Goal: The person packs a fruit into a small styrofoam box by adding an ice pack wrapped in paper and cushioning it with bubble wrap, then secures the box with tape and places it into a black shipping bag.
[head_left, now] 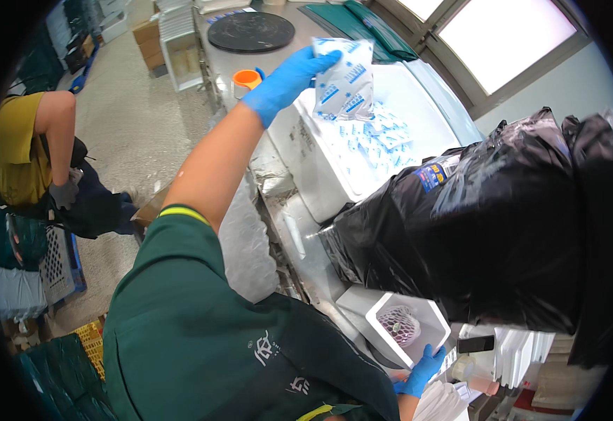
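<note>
My left hand (pixel 289 81), in a blue glove, is stretched out over a large white foam box (pixel 306 168). It pinches a white and blue ice pack (pixel 345 88) by its upper part, and the pack hangs upright. Several more ice packs (pixel 384 140) lie inside that box. My right hand (pixel 424 372), gloved in blue too, grips the edge of a small white foam box (pixel 366 309). Inside the small box is a round item in a pale pinkish foam net (pixel 400 326). Part of the right hand's thumb side is hidden.
A large bundle in black plastic (pixel 489 224) stands to the right, between the two boxes. Orange tape (pixel 247 78) and a black round disc (pixel 250 31) rest on the metal table. Lower right lies a phone (pixel 475 344). At left, a person in yellow (pixel 26 154) bends over.
</note>
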`<move>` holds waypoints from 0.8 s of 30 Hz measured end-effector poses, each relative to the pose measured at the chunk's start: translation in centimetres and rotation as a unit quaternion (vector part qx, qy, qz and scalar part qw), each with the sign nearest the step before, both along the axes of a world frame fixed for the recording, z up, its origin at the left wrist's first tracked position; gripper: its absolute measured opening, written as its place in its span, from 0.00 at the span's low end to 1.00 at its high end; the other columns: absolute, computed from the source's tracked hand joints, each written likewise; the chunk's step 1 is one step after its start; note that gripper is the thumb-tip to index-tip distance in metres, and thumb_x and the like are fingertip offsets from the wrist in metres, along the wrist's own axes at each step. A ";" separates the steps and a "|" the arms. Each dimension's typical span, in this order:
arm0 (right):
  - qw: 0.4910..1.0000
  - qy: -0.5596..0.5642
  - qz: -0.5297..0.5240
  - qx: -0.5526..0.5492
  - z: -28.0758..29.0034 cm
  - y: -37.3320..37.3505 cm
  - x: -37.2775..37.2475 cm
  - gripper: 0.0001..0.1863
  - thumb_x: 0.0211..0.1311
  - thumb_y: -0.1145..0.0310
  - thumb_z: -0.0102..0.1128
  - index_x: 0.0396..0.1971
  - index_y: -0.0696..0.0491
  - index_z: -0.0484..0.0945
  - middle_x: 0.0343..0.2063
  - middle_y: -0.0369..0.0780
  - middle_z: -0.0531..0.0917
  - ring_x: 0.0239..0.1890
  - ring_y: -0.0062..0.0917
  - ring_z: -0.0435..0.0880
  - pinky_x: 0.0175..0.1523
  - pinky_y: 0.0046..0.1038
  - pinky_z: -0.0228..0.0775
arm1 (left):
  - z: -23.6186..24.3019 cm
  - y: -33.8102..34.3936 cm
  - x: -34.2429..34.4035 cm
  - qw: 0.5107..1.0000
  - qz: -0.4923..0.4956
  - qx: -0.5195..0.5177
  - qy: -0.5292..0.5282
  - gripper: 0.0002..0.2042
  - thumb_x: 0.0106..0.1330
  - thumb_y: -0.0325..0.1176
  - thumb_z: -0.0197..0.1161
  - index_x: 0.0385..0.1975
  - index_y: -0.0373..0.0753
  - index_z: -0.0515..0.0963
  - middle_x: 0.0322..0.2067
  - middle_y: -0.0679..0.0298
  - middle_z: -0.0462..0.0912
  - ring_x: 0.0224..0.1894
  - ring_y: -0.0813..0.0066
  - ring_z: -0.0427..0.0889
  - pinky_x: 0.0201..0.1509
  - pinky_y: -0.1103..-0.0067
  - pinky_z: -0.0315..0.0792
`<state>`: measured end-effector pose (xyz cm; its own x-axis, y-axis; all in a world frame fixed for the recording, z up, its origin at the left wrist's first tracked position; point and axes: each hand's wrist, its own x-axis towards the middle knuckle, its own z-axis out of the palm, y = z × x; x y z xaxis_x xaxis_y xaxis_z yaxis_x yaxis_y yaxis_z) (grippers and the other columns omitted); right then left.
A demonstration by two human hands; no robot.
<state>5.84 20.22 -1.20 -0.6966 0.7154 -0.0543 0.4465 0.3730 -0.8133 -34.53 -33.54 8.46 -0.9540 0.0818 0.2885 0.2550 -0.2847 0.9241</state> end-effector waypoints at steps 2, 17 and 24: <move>1.000 0.023 0.016 0.007 -0.5 0.4 0.6 0.26 0.61 0.75 0.54 0.59 0.64 0.62 0.54 0.46 0.71 0.53 0.28 0.71 0.60 0.28 0.60 | 1.2 -0.8 7.4 0.991 -0.021 0.131 -0.006 0.25 0.69 0.43 0.54 0.60 0.33 0.63 0.56 0.57 0.72 0.56 0.68 0.73 0.62 0.73 0.67; 0.864 0.165 0.309 -0.362 8.1 -0.4 13.9 0.29 0.53 0.77 0.60 0.57 0.59 0.66 0.53 0.44 0.74 0.57 0.29 0.71 0.62 0.31 0.60 | -1.2 32.5 43.7 0.931 -0.187 0.198 -0.241 0.26 0.62 0.33 0.64 0.59 0.41 0.64 0.52 0.64 0.74 0.55 0.73 0.73 0.60 0.74 0.67; 0.842 0.345 0.011 -0.415 6.2 10.4 25.2 0.13 0.62 0.74 0.57 0.46 0.60 0.73 0.40 0.40 0.81 0.41 0.23 0.80 0.49 0.26 0.72 | -2.6 48.7 51.6 0.880 -0.420 0.001 -0.221 0.29 0.62 0.35 0.64 0.61 0.39 0.58 0.51 0.59 0.72 0.55 0.71 0.72 0.56 0.75 0.70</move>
<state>31.05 30.65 5.05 -0.7798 0.6170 -0.1059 -0.2394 -0.4502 -0.8602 17.04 15.20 5.81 -0.5769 0.8113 -0.0953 -0.4305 -0.2028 0.8795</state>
